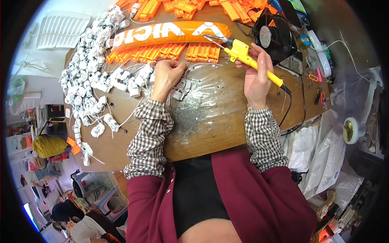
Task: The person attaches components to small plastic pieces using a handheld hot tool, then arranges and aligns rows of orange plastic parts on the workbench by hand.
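My right hand (258, 75) grips a yellow soldering iron (247, 56) by its handle. The iron's metal tip points left, over the orange puffy tube-shaped cushion (170, 34) with white lettering. My left hand (167, 77) is closed, fingertips pinched together at the near edge of a row of orange plastic pieces (150, 52); what they hold, if anything, is hidden. Beside that hand lie small white plastic fittings (133, 86), some with wires. Another white fitting (180, 88) rests just right of my left wrist. A second orange block of pieces (203, 52) lies right of the hand.
A big heap of white fittings (83, 81) covers the table's left side. More orange pieces (182, 7) are piled at the back. A black fan (275, 36) stands at the back right, near orange-handled scissors (323, 98). Dark crumbs (188, 117) dot the wooden table (219, 129). A person (77, 220) sits lower left.
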`<control>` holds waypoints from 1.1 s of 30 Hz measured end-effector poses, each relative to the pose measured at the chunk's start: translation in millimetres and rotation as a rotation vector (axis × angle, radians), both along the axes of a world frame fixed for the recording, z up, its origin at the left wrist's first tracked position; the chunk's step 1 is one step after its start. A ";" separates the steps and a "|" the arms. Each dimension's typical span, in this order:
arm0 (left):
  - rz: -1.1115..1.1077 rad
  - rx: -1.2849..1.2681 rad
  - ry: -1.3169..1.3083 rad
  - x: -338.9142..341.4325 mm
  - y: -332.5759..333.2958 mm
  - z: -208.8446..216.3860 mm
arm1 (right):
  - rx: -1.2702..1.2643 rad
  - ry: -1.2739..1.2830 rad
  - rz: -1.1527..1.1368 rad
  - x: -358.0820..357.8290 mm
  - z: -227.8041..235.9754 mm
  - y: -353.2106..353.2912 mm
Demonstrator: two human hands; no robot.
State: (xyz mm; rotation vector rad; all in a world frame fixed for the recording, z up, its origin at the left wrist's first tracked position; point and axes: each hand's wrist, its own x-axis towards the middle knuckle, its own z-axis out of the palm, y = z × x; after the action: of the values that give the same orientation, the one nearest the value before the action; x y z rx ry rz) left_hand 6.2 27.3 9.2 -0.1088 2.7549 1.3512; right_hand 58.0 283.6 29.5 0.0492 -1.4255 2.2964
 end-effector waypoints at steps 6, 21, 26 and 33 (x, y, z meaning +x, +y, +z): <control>-0.007 -0.014 0.054 0.4 -1.6 -3.6 | -0.039 0.000 -0.006 0.8 1.2 0.0; -0.038 -0.535 0.679 32.0 20.0 10.0 | -0.285 0.001 -0.043 -6.5 -0.9 22.8; -0.129 -0.586 0.743 11.7 37.0 -1.7 | -0.525 0.007 -0.035 -6.5 0.1 25.5; -0.134 -0.746 0.748 5.0 29.0 0.9 | -0.537 0.081 -0.073 29.5 -9.3 64.7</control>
State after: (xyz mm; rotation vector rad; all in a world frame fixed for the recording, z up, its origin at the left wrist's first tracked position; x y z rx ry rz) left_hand 11.2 56.3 10.1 0.6575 3.6268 0.2707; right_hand 87.6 348.3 20.2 -0.0705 -0.7234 2.5031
